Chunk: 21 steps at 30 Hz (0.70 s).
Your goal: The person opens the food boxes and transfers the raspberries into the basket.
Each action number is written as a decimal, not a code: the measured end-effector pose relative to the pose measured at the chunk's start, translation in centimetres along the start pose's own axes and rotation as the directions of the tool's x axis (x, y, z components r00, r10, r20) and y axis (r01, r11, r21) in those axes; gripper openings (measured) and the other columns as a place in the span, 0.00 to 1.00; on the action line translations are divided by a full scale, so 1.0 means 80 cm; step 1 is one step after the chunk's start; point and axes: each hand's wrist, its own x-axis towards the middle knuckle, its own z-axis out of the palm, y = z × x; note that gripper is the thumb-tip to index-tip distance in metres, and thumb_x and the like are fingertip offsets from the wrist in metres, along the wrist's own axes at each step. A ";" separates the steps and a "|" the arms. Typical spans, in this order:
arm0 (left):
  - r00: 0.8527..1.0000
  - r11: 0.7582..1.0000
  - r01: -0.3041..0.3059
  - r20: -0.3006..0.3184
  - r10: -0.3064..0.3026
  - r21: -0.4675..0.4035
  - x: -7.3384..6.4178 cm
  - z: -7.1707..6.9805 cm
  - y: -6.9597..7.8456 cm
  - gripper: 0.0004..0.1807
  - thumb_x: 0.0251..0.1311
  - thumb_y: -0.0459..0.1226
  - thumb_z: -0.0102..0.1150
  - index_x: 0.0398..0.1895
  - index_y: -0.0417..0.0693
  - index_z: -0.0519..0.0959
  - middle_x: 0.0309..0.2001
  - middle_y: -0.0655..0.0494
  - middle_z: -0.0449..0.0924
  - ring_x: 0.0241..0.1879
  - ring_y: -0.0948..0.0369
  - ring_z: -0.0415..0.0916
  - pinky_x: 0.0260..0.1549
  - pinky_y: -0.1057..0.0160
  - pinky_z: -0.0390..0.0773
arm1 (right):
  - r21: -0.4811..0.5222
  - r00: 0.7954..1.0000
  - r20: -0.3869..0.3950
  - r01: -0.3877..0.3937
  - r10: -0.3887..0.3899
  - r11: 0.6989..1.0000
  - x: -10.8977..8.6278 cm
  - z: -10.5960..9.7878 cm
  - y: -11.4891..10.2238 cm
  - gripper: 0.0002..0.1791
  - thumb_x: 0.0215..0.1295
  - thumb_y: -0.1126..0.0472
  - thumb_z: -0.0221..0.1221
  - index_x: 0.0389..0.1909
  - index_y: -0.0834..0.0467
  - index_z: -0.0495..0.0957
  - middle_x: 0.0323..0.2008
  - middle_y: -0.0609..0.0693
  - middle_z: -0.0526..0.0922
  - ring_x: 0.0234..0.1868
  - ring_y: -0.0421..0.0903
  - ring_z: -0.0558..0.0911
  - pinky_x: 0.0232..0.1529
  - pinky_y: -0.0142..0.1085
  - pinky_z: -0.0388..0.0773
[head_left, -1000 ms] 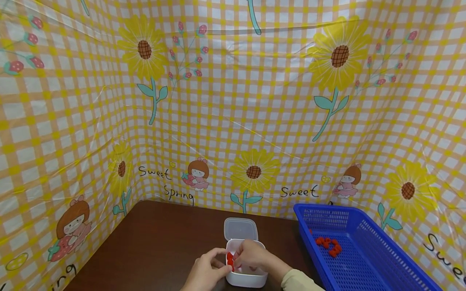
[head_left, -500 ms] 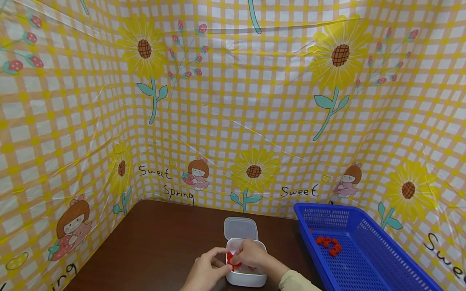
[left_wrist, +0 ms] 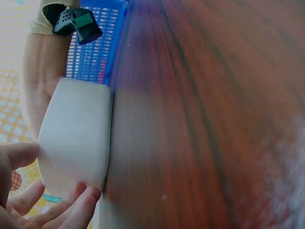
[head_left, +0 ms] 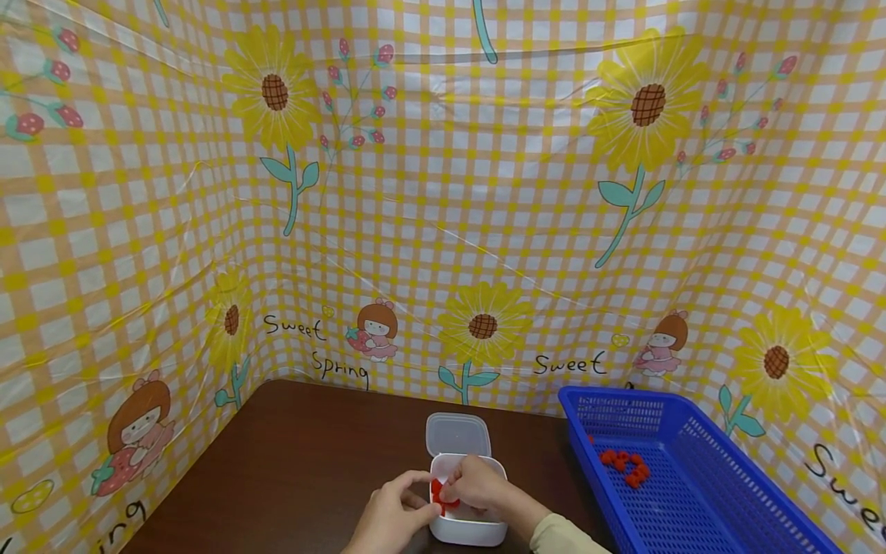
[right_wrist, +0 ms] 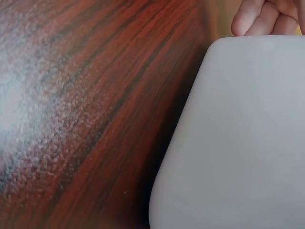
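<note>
A white lidded box [head_left: 468,532] stands on the table, its translucent lid [head_left: 457,435] folded back. My left hand [head_left: 393,508] holds the box's left side, index finger at the far part of the rim and thumb at the near part. In the left wrist view, its fingers [left_wrist: 82,206] bear on the box wall. My right hand [head_left: 477,485] reaches inside with curled fingers, the fingertips on a small red piece [head_left: 450,504]. Other small red pieces [head_left: 436,488] lie along the left inner wall. The right wrist view shows mostly the box's outer wall [right_wrist: 238,133], so the right fingertips are hidden there.
A blue plastic basket [head_left: 692,492] stands on the right, with several small red pieces [head_left: 626,467] near its left wall. The dark brown wooden table [head_left: 304,454] extends left of the box. A checked sunflower cloth [head_left: 415,254] encloses the back and sides.
The right hand's fingertips have moved slightly down and left inside the box, and more red shows beneath them. The left hand stays at the box's side.
</note>
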 end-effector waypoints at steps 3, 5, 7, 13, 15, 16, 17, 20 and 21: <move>1.000 1.000 -0.007 -0.002 0.007 0.002 0.001 0.001 -0.001 0.24 0.55 0.44 0.72 0.55 0.50 0.81 0.26 0.61 0.83 0.28 0.65 0.77 0.27 0.63 0.74 | 0.007 1.000 0.000 0.005 -0.005 1.000 0.000 -0.001 0.000 0.08 0.52 0.69 0.67 0.18 0.67 0.82 0.09 0.38 0.65 0.11 0.34 0.55 0.12 0.26 0.51; 1.000 1.000 -0.006 -0.002 0.006 0.002 0.002 0.001 -0.002 0.24 0.55 0.44 0.72 0.55 0.51 0.81 0.26 0.62 0.83 0.28 0.65 0.77 0.27 0.63 0.74 | 0.012 1.000 0.000 0.008 -0.008 1.000 0.000 -0.002 -0.001 0.06 0.52 0.69 0.66 0.19 0.67 0.83 0.11 0.39 0.67 0.11 0.34 0.56 0.12 0.26 0.51; 1.000 1.000 -0.003 0.000 0.003 -0.002 0.003 0.001 -0.002 0.24 0.55 0.44 0.72 0.56 0.51 0.81 0.27 0.62 0.83 0.28 0.64 0.77 0.27 0.63 0.74 | 0.009 1.000 -0.003 0.008 -0.008 1.000 0.001 -0.003 -0.001 0.06 0.52 0.69 0.67 0.20 0.66 0.83 0.11 0.40 0.67 0.11 0.35 0.56 0.12 0.26 0.52; 1.000 1.000 0.013 0.011 -0.013 -0.014 0.001 0.000 -0.003 0.24 0.56 0.44 0.71 0.56 0.50 0.81 0.27 0.61 0.83 0.28 0.63 0.80 0.28 0.61 0.75 | 0.040 1.000 0.010 -0.029 0.028 0.999 -0.001 -0.005 -0.006 0.07 0.55 0.68 0.66 0.21 0.66 0.82 0.13 0.42 0.71 0.11 0.35 0.57 0.12 0.26 0.53; 1.000 1.000 0.011 0.012 -0.011 -0.015 0.000 0.001 -0.003 0.24 0.56 0.43 0.71 0.56 0.50 0.81 0.27 0.60 0.83 0.28 0.63 0.80 0.28 0.61 0.76 | 0.060 0.999 0.018 -0.033 0.032 0.998 -0.001 -0.007 -0.008 0.08 0.56 0.69 0.66 0.21 0.67 0.81 0.13 0.43 0.72 0.11 0.34 0.58 0.12 0.26 0.54; 1.000 1.000 0.008 0.011 -0.008 -0.015 0.000 0.001 -0.003 0.24 0.56 0.43 0.71 0.56 0.50 0.81 0.27 0.60 0.83 0.28 0.63 0.80 0.28 0.61 0.76 | 0.068 0.999 0.021 -0.031 0.030 0.997 -0.002 -0.008 -0.010 0.08 0.57 0.69 0.65 0.21 0.68 0.80 0.14 0.43 0.72 0.11 0.34 0.57 0.12 0.26 0.54; 1.000 1.000 0.007 0.012 -0.007 -0.016 0.000 0.001 -0.004 0.24 0.56 0.43 0.71 0.56 0.49 0.81 0.27 0.61 0.83 0.28 0.63 0.80 0.28 0.61 0.76 | 0.075 0.999 0.023 -0.027 0.025 0.997 -0.002 -0.010 -0.011 0.08 0.57 0.69 0.65 0.22 0.68 0.80 0.14 0.43 0.73 0.11 0.34 0.57 0.12 0.26 0.54; 1.000 1.000 -0.001 0.010 0.001 -0.013 0.001 0.001 -0.005 0.24 0.56 0.43 0.71 0.56 0.49 0.81 0.27 0.60 0.83 0.28 0.63 0.81 0.28 0.62 0.76 | 0.092 0.999 0.035 -0.019 0.015 0.996 -0.001 -0.017 -0.013 0.07 0.58 0.69 0.64 0.24 0.69 0.81 0.16 0.45 0.75 0.09 0.34 0.56 0.12 0.26 0.53; 1.000 1.000 -0.003 0.010 0.003 -0.014 0.001 0.001 -0.005 0.24 0.55 0.43 0.71 0.56 0.49 0.80 0.27 0.60 0.83 0.28 0.63 0.81 0.28 0.62 0.76 | 0.096 0.999 0.040 -0.018 0.014 0.995 -0.001 -0.020 -0.015 0.06 0.59 0.69 0.64 0.26 0.69 0.82 0.18 0.45 0.76 0.09 0.33 0.56 0.12 0.26 0.53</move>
